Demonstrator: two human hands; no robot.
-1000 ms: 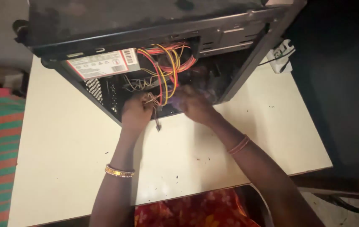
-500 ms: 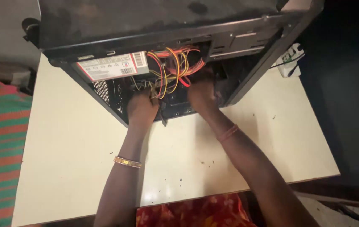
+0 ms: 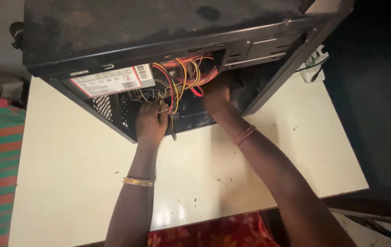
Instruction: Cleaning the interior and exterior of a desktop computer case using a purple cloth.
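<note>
The open black computer case (image 3: 113, 34) lies on the pale desk (image 3: 67, 174), side panel already off; the left hand (image 3: 151, 122) curls closed among the red and yellow cables (image 3: 179, 80), which remain tangled; the right hand (image 3: 217, 96) reaches deeper inside, grip untellable.

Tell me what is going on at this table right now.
A person has both hands inside an open black computer case that stands on a cream table. The left hand rests at the bundle of red, yellow and orange wires, and the right hand reaches deeper beside them. Whether either hand grips anything is hidden. A white power strip lies behind the case.
</note>
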